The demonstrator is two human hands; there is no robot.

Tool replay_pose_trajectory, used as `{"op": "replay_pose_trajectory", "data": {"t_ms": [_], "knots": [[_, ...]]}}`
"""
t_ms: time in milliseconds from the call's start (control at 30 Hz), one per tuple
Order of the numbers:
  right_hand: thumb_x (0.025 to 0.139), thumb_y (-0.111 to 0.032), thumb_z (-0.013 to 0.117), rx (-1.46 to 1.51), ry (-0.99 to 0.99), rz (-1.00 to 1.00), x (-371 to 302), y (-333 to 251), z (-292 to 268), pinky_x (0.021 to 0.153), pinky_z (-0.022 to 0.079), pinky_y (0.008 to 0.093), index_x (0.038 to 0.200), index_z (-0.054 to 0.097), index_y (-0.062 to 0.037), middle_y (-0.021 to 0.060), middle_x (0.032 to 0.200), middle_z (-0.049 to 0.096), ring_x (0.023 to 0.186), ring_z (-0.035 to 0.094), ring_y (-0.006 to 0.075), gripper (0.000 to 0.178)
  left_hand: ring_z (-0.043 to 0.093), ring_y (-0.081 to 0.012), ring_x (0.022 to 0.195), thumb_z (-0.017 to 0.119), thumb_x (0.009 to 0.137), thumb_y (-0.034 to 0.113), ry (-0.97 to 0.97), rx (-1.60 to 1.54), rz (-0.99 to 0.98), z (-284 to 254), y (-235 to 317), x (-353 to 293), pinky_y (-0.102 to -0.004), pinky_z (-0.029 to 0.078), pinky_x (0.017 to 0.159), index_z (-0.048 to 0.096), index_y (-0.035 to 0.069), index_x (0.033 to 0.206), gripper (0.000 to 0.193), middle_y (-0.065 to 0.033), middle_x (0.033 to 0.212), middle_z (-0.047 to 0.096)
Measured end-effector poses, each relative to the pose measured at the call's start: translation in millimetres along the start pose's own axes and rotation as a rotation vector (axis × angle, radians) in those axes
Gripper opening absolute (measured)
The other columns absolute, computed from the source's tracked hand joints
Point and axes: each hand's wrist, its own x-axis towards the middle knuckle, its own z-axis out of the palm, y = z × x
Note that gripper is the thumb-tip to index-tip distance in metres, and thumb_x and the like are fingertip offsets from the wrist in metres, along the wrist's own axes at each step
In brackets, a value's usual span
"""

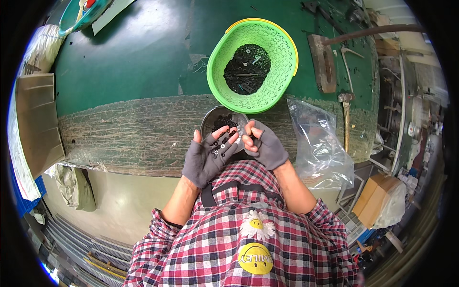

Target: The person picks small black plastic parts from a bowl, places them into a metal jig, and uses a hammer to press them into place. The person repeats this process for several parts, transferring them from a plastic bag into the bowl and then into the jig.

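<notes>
Broadly, a green-topped workbench [134,62] fills the far part of the scene, its near strip worn down to brown, scored wood. On it, straight beyond the hands, stands a light-green lattice-walled basket [282,62] with a yellow handle lying along its far and right rim. To the right of the hands, a clear plastic bag [315,148] lies crumpled, its near end at the bench's near edge. Just right of the bag is a hammer [346,124], head toward the far side, handle toward the near.

Both hands wear grey fingerless gloves. The left hand [207,159] is palm up and spread, its fingers slightly bent and pointing far and right. The right hand [267,146], close beside it, has its fingers curled in toward the thumb; whether it pinches a piece I cannot tell. A round metal bowl [208,119] sits under the fingers, partly hidden by them.

Small black rings [224,140] lie loose across the left hand's fingers and upper palm, with a few pale rings [223,146] among them. More black pieces [222,122] are in the bowl, just beyond the left fingertips, and a dark heap [248,62] covers the basket's bottom.
</notes>
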Motion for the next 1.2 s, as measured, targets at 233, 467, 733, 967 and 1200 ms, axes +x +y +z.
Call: {"op": "replay_pose_trajectory", "data": {"t_ms": [233, 467, 733, 967, 1200], "knots": [[0.094, -0.015, 0.054, -0.136, -0.056, -0.126, 4, 1, -2, 0.057, 0.038, 0.0213, 0.093, 0.057, -0.0044, 0.0060, 0.085, 0.058, 0.066, 0.046, 0.0081, 0.011, 0.042, -0.0351, 0.139, 0.047, 0.099, 0.055, -0.015, 0.046, 0.014, -6, 1, 0, -0.0458, 0.037, 0.117, 0.035, -0.009, 0.144, 0.079, -0.0280, 0.150, 0.037], [0.090, -0.004, 0.066, -0.676, 0.211, -0.316, 8, 8, 14, 0.062, 0.045, 0.0198, 0.102, 0.066, 0.0022, 0.0036, 0.092, 0.070, 0.079, 0.066, 0.0077, 0.013, 0.046, -0.0339, 0.135, 0.048, 0.098, 0.055, -0.008, 0.153, 0.023, -7, 0, 0, -0.0433, 0.039, 0.116, 0.036, -0.009, 0.145, 0.080, -0.0261, 0.145, 0.044], [0.091, -0.004, 0.066, -0.995, 0.168, -0.425, 9, 6, 16, 0.065, 0.053, 0.0209, 0.095, 0.069, 0.0025, 0.0056, 0.079, 0.071, 0.076, 0.070, 0.0111, 0.009, 0.052, -0.0336, 0.130, 0.050, 0.098, 0.054, 0.023, 0.117, 0.010, -11, 0, 1, -0.0446, 0.042, 0.114, 0.038, -0.010, 0.142, 0.078, -0.0258, 0.142, 0.047], [0.098, -0.008, 0.057, -0.402, 0.154, -0.060, 9, 4, 14, 0.066, 0.050, 0.0203, 0.104, 0.061, -0.0017, 0.0070, 0.091, 0.067, 0.079, 0.066, 0.0118, 0.010, 0.051, -0.0345, 0.131, 0.050, 0.099, 0.052, 0.027, 0.230, 0.022, -5, 1, 1, -0.0442, 0.043, 0.113, 0.038, -0.009, 0.143, 0.077, -0.0252, 0.145, 0.045], [0.095, -0.013, 0.053, 0.003, 0.018, -0.051, -4, -7, 8, 0.063, 0.038, 0.0226, 0.104, 0.050, -0.0076, 0.0061, 0.095, 0.055, 0.076, 0.048, 0.0108, 0.011, 0.037, -0.0346, 0.141, 0.050, 0.098, 0.054, -0.003, -0.012, 0.046, -3, 0, 4, -0.0447, 0.035, 0.118, 0.035, -0.008, 0.144, 0.079, -0.0257, 0.151, 0.037]]}}
